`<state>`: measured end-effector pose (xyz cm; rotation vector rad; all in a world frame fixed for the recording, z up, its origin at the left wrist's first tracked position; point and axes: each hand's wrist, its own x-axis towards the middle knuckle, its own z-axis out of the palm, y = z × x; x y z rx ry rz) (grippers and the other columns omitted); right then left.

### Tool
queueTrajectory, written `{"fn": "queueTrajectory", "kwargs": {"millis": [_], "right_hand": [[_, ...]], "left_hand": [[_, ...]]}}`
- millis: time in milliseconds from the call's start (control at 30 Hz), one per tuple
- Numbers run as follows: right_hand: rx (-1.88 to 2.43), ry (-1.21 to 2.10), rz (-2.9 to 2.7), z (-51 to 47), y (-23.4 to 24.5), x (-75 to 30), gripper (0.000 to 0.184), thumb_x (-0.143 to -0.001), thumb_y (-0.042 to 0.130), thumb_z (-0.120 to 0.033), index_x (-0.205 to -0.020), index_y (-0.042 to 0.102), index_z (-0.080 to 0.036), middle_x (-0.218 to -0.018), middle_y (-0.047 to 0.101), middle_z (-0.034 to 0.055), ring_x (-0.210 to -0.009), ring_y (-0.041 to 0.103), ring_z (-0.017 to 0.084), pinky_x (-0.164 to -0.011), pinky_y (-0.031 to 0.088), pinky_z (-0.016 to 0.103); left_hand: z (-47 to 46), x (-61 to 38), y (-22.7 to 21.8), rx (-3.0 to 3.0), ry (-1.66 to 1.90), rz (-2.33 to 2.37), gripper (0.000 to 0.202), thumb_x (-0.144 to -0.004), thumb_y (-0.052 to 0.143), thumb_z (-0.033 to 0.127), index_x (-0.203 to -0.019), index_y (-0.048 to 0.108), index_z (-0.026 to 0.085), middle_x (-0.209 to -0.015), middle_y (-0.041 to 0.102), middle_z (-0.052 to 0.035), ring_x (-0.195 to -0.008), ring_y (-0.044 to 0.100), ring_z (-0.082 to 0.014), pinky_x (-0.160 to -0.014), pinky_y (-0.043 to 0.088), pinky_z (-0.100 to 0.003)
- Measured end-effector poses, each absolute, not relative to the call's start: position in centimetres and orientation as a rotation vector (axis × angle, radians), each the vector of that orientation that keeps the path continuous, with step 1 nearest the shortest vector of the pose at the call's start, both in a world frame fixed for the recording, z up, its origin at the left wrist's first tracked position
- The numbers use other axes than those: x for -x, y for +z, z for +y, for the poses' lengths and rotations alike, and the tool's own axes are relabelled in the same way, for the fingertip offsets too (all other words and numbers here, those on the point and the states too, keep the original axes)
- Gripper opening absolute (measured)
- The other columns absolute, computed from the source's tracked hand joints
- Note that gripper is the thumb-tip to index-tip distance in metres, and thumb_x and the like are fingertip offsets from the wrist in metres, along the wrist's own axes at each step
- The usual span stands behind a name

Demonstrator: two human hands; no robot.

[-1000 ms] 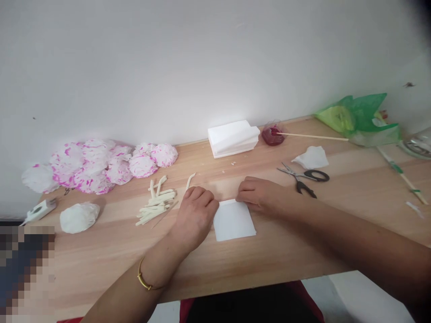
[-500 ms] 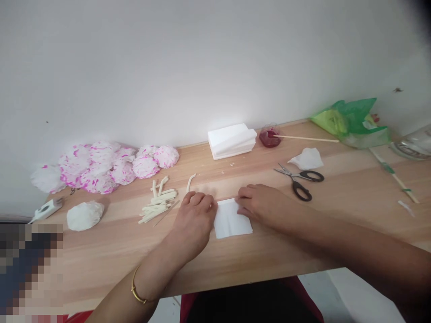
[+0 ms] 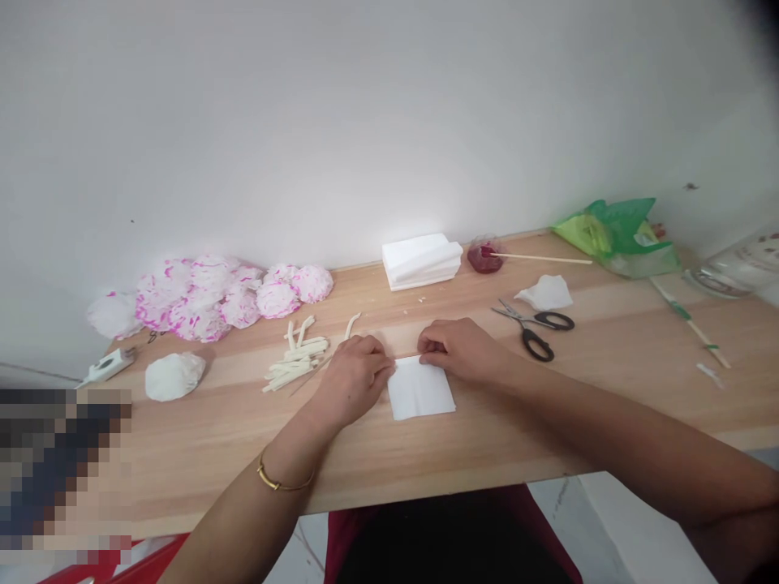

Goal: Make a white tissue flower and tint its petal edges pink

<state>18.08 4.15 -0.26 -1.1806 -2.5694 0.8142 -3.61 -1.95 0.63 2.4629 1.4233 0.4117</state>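
Observation:
A folded white tissue (image 3: pixel 422 393) lies flat on the wooden table in front of me. My left hand (image 3: pixel 358 375) pinches its far left corner, with the fingers curled. At the far edge on the right, my right hand (image 3: pixel 458 349) has thumb and fingers closed on the same tissue. Just left of my left hand is a pile of cream-coloured strips (image 3: pixel 298 357) with a thin stick beside it. One single strip (image 3: pixel 351 324) lies apart, beyond my left knuckles. The undersides of my fingertips are hidden.
Pink-edged white tissue balls (image 3: pixel 200 296) line the back left, with a plain white bundle (image 3: pixel 174 376) nearer. A tissue stack (image 3: pixel 422 262), a dish of dark red liquid (image 3: pixel 485 256), scissors (image 3: pixel 535 327), a crumpled tissue (image 3: pixel 548 293) and a green plastic bag (image 3: pixel 621 231) stand beyond and right.
My right hand has shifted slightly left along the tissue's far edge, closer to my left hand. The view has tilted and moved a little; the other things stay in place.

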Motion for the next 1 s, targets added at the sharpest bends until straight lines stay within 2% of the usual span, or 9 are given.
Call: {"fn": "queueTrajectory", "kwargs": {"millis": [167,333,467,600,767,867,1000], "right_hand": [[1.278,0.761,-2.638,3.9,0.2,-17.8,0.007,-0.081,0.058,-0.024,-0.079,0.062,-0.02,-0.085,0.066,0.0034,-0.082,0.058,0.019,-0.072,0.035,0.031],[1.184,0.644,-2.651,3.2,0.1,-17.5,0.009,-0.086,0.053,-0.019,-0.08,0.059,-0.017,-0.095,0.062,0.0075,-0.096,0.053,0.023,-0.081,0.035,0.036],[0.976,0.455,-2.636,3.0,-0.2,-17.6,0.011,-0.09,0.051,-0.02,-0.082,0.058,-0.016,-0.1,0.062,0.0091,-0.099,0.051,0.024,-0.084,0.034,0.036],[0.884,0.371,-2.637,3.1,-0.3,-17.9,0.013,-0.091,0.05,-0.023,-0.086,0.059,-0.016,-0.095,0.065,0.0095,-0.095,0.054,0.023,-0.086,0.033,0.038],[0.827,0.616,-2.587,3.3,-0.3,-18.1,0.02,-0.089,0.054,-0.035,-0.097,0.059,-0.017,-0.093,0.066,0.0066,-0.09,0.057,0.022,-0.081,0.035,0.035],[0.785,0.616,-2.559,3.4,-0.4,-18.1,0.022,-0.093,0.047,-0.033,-0.09,0.063,-0.018,-0.086,0.067,0.006,-0.084,0.059,0.02,-0.076,0.036,0.033],[0.736,0.59,-2.51,3.6,-0.4,-18.1,0.022,-0.092,0.05,-0.031,-0.086,0.066,-0.018,-0.08,0.068,0.0047,-0.08,0.06,0.018,-0.073,0.038,0.032]], "left_hand": [[-1.1,2.7,-0.8,-2.279,0.757,1.49,0.021,-0.089,0.048,0.026,-0.095,0.066,0.017,-0.096,0.064,-0.0089,-0.092,0.057,-0.0198,-0.082,0.045,-0.037],[-1.0,1.9,-0.8,-2.312,0.637,1.508,0.03,-0.086,0.055,0.033,-0.111,0.063,0.018,-0.102,0.064,-0.01,-0.098,0.056,-0.0235,-0.089,0.042,-0.044],[-1.0,1.9,-0.4,-2.281,0.568,1.49,0.024,-0.086,0.055,0.035,-0.1,0.068,0.021,-0.093,0.065,-0.0075,-0.093,0.057,-0.0218,-0.088,0.041,-0.041],[-0.9,2.0,-0.4,-2.197,0.636,1.444,0.02,-0.088,0.052,0.028,-0.089,0.069,0.019,-0.086,0.067,-0.0064,-0.086,0.059,-0.0192,-0.084,0.041,-0.037],[-1.1,1.8,-0.6,-2.134,0.812,1.351,0.019,-0.088,0.053,0.028,-0.087,0.07,0.02,-0.08,0.068,-0.0052,-0.08,0.06,-0.0174,-0.08,0.043,-0.034],[-1.3,1.6,-0.5,-2.101,0.874,1.322,0.015,-0.085,0.058,0.029,-0.088,0.071,0.021,-0.08,0.068,-0.0045,-0.078,0.061,-0.0168,-0.078,0.045,-0.032],[-1.5,1.4,0.0,-2.097,0.912,1.316,0.017,-0.084,0.06,0.031,-0.093,0.071,0.021,-0.078,0.068,-0.0046,-0.075,0.061,-0.0162,-0.075,0.046,-0.032]]}}
